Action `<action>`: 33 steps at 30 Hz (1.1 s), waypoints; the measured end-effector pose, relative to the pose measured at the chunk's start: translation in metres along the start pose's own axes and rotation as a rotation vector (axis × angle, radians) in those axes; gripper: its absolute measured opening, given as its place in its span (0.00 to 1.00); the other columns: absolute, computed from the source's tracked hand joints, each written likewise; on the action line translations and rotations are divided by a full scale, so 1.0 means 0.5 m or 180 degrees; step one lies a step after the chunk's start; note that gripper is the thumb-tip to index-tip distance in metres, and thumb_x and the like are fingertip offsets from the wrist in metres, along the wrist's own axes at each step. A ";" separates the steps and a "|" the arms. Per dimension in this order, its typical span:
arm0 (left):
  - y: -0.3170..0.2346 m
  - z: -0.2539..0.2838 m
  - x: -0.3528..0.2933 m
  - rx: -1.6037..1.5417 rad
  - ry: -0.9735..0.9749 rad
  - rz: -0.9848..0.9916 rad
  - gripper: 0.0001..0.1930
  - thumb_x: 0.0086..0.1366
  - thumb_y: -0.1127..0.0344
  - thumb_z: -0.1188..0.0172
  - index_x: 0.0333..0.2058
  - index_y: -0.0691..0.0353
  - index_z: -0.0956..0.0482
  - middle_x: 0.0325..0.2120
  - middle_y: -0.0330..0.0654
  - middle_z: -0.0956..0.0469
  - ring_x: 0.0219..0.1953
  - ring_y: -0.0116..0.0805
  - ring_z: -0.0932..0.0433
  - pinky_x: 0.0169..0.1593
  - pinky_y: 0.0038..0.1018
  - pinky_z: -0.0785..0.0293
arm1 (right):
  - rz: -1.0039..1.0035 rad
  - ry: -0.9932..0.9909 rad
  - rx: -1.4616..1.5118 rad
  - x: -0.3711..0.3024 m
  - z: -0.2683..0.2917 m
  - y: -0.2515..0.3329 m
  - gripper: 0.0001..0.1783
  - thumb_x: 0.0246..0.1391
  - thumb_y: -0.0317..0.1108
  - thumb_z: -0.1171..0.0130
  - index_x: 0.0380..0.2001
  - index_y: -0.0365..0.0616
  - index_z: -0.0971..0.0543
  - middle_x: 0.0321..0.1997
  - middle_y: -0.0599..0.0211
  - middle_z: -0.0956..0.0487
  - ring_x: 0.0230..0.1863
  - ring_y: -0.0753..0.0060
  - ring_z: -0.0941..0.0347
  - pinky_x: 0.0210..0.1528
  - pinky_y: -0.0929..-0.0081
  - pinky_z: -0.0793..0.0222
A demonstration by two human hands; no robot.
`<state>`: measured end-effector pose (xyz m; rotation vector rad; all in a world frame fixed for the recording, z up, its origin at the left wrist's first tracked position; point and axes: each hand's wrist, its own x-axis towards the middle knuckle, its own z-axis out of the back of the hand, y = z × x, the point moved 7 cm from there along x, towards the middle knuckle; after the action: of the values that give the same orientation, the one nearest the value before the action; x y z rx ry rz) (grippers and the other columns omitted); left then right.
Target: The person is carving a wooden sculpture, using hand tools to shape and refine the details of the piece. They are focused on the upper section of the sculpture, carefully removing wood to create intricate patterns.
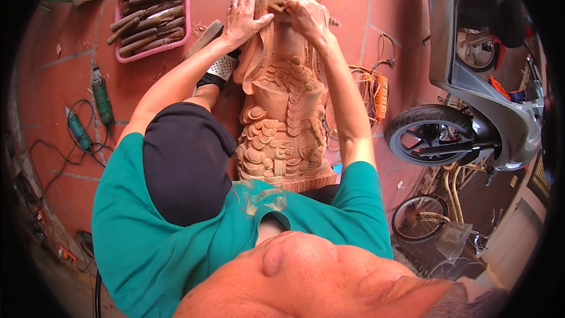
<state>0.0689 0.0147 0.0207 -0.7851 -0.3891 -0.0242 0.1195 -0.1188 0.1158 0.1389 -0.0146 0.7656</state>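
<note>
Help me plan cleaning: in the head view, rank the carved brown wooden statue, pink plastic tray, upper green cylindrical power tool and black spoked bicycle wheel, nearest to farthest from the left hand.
1. Statue: just beneath.
2. Tray: left.
3. Power tool: lower left.
4. Bicycle wheel: lower right.

One wide head-mounted fisheye view, near and downward over the hands (240,22).

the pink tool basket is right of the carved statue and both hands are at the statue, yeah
Wrong side: in the head view, the pink tool basket is left of the carved statue. Left hand and right hand are at the statue, as stated.
</note>
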 end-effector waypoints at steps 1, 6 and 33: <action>0.000 -0.001 0.001 0.0012 -0.0005 0.0007 0.40 0.58 0.42 0.37 0.61 0.65 0.35 0.59 0.53 0.34 0.62 0.54 0.38 0.64 0.47 0.40 | 0.0113 0.0238 -0.0058 0.017 0.011 0.009 0.10 0.51 0.41 0.38 0.29 0.48 0.16 0.33 0.60 0.21 0.40 0.56 0.23 0.40 0.61 0.26; -0.005 -0.002 0.001 0.0024 0.0001 0.0023 0.40 0.58 0.43 0.37 0.61 0.65 0.36 0.59 0.53 0.34 0.62 0.54 0.39 0.64 0.47 0.40 | 0.0351 0.0889 -0.0309 0.057 0.018 0.024 0.22 0.50 0.55 0.35 0.26 0.45 0.16 0.27 0.57 0.20 0.34 0.55 0.22 0.38 0.61 0.27; -0.012 0.006 -0.010 0.0000 -0.0031 -0.0045 0.41 0.58 0.42 0.37 0.60 0.67 0.35 0.58 0.53 0.34 0.61 0.53 0.38 0.65 0.45 0.42 | -0.0424 -0.0788 -0.0020 -0.091 0.023 -0.029 0.04 0.50 0.33 0.37 0.31 0.48 0.18 0.34 0.67 0.22 0.39 0.61 0.23 0.40 0.65 0.24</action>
<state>0.0625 0.0123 0.0250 -0.7827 -0.4039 -0.0336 0.0971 -0.1618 0.1226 0.2258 -0.2404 0.6118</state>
